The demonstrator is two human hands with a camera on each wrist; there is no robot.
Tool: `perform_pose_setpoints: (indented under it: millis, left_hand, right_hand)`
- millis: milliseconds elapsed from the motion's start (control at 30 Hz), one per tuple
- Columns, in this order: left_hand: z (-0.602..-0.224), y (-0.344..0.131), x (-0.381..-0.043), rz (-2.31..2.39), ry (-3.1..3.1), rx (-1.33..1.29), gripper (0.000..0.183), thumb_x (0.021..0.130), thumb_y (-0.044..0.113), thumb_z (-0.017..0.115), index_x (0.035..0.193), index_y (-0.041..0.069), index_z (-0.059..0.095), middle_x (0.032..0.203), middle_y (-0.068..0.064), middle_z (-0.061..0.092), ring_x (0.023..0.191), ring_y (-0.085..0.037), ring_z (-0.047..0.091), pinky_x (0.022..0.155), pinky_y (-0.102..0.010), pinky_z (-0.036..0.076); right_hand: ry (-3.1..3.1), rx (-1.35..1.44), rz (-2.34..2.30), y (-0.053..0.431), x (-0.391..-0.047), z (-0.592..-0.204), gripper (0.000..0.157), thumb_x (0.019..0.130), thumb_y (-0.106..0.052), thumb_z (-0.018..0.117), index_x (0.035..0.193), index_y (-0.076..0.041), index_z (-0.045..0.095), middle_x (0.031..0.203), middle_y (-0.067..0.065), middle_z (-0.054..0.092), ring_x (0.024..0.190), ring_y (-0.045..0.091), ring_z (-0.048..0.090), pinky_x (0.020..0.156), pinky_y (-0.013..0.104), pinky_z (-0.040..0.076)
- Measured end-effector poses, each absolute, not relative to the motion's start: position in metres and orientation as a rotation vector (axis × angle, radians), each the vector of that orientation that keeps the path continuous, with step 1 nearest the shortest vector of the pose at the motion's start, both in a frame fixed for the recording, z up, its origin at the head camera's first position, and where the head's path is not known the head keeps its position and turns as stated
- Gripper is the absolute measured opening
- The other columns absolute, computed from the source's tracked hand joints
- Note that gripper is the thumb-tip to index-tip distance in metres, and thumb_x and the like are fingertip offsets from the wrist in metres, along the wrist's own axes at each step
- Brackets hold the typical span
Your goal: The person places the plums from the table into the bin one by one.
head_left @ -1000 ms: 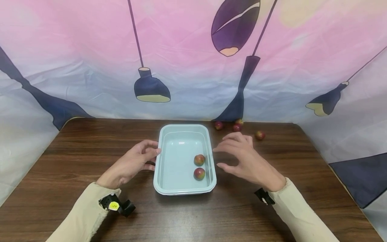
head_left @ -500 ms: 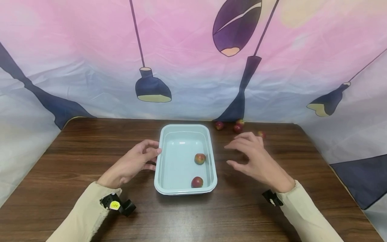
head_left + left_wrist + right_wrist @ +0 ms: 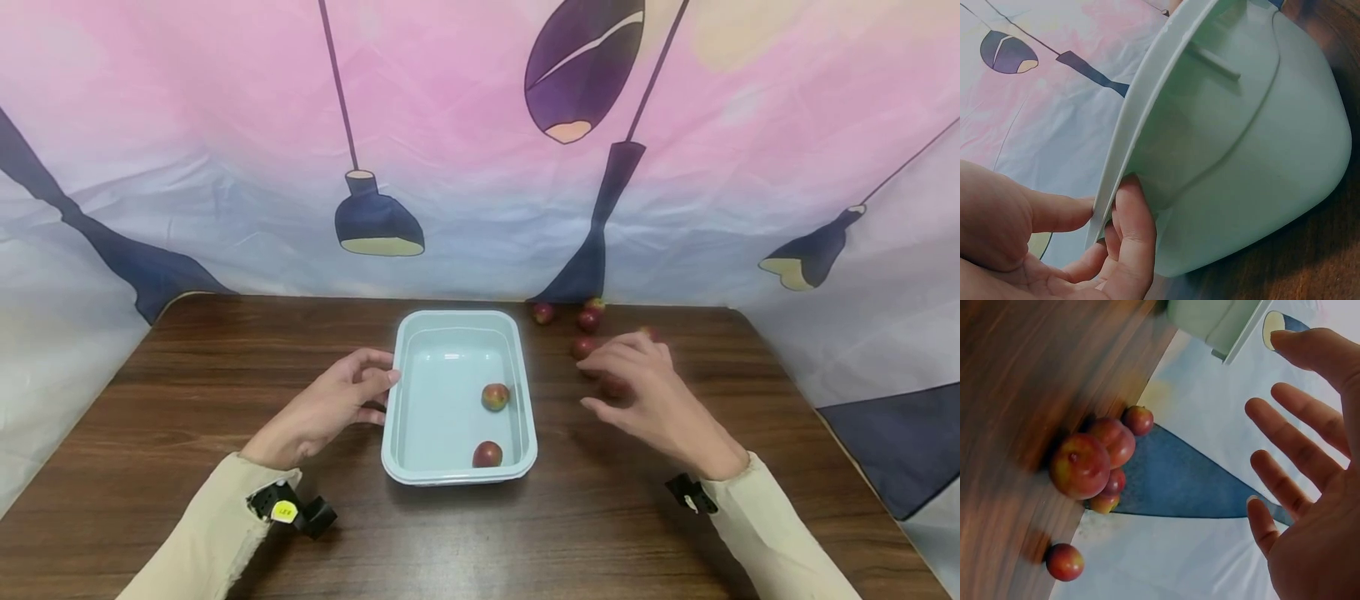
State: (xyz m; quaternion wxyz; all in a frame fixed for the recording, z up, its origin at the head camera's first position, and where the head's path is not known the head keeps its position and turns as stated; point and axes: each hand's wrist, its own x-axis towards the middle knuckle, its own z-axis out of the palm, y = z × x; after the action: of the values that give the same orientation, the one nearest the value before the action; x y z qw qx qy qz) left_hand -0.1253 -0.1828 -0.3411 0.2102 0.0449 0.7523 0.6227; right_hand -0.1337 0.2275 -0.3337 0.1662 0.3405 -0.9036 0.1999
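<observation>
My left hand [image 3: 330,408] pinches the left rim of a pale blue-green plastic basin [image 3: 431,477], thumb on one side of the edge and fingers on the other in the left wrist view. Inside the basin, toward its right side, lie two small red-and-yellow apples, one mid-length [image 3: 495,397] and one at the near end [image 3: 487,454]. To the basin's right, my right hand [image 3: 660,404] hovers over the table with fingers spread and slightly bent, holding nothing. Below it are two more apples, one by the fingertips [image 3: 583,347] and one [image 3: 1080,465] partly hidden by the hand in the head view.
Several further apples lie along the table's back edge, among them one [image 3: 543,313] behind the basin's right corner and one [image 3: 647,333] beyond my right hand. A printed cloth [image 3: 465,208] hangs right behind the dark wooden table [image 3: 187,375].
My right hand has drawn away from the basin to the right, and two apples now show on the table beneath it. One apple in the basin has rolled to the near end.
</observation>
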Motion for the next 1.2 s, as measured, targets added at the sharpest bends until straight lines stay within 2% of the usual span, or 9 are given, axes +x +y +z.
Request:
perform_pose_setpoints:
  millis: [167,300,667,800,1000,1200]
  left_hand:
    - [-0.34,-0.183,-0.124,1.723,2.099,0.109,0.05,0.109,0.025,0.049,0.147,-0.002,0.032,0.129,-0.026,0.061,0.107,-0.026,0.066,0.088,-0.034,0.061]
    - [-0.339,-0.184,-0.125,1.724,2.11,0.115,0.05,0.109,0.025,0.05,0.147,-0.002,0.033,0.132,-0.027,0.059,0.107,-0.028,0.065,0.087,-0.035,0.062]
    - [-0.34,-0.183,-0.123,1.732,2.096,0.101,0.049,0.109,0.025,0.05,0.147,-0.001,0.033,0.13,-0.026,0.059,0.106,-0.026,0.066,0.088,-0.036,0.062]
    - [-0.34,-0.183,-0.123,1.731,2.108,0.112,0.049,0.109,0.025,0.05,0.147,-0.001,0.034,0.13,-0.027,0.059,0.106,-0.026,0.066,0.087,-0.036,0.062]
    - [-0.339,-0.184,-0.122,1.718,2.119,0.101,0.048,0.109,0.024,0.049,0.147,-0.001,0.034,0.129,-0.026,0.06,0.103,-0.024,0.067,0.086,-0.035,0.062]
    - [-0.34,-0.182,-0.121,1.73,2.103,0.098,0.048,0.109,0.024,0.049,0.147,-0.001,0.034,0.129,-0.026,0.06,0.102,-0.024,0.067,0.086,-0.036,0.062]
  right_hand:
    - [-2.591,0.936,0.564,0.235,-0.133,-0.334,0.04,0.08,-0.026,0.087,0.117,-0.021,0.073,0.119,-0.008,0.072,0.114,0.013,0.05,0.093,0.04,0.031]
    - [-2.578,0.934,0.559,0.239,-0.136,-0.333,0.04,0.079,-0.024,0.088,0.116,-0.022,0.073,0.121,-0.007,0.072,0.116,0.016,0.051,0.092,0.04,0.031]
    - [-2.668,0.835,0.596,0.252,-0.141,-0.341,0.041,0.08,-0.016,0.086,0.118,-0.022,0.073,0.12,0.0,0.074,0.128,0.029,0.049,0.108,0.057,0.029]
    - [-2.672,0.809,0.602,0.257,-0.144,-0.344,0.039,0.08,-0.014,0.086,0.117,-0.019,0.073,0.118,0.001,0.074,0.131,0.034,0.047,0.106,0.059,0.03]
    - [-2.698,0.776,0.584,0.263,-0.15,-0.347,0.038,0.082,-0.019,0.086,0.117,-0.017,0.074,0.118,0.0,0.074,0.125,0.031,0.05,0.1,0.053,0.031]
    - [-2.744,0.689,0.59,0.27,-0.15,-0.346,0.041,0.081,-0.022,0.087,0.118,-0.014,0.073,0.119,0.003,0.073,0.121,0.028,0.049,0.1,0.056,0.031]
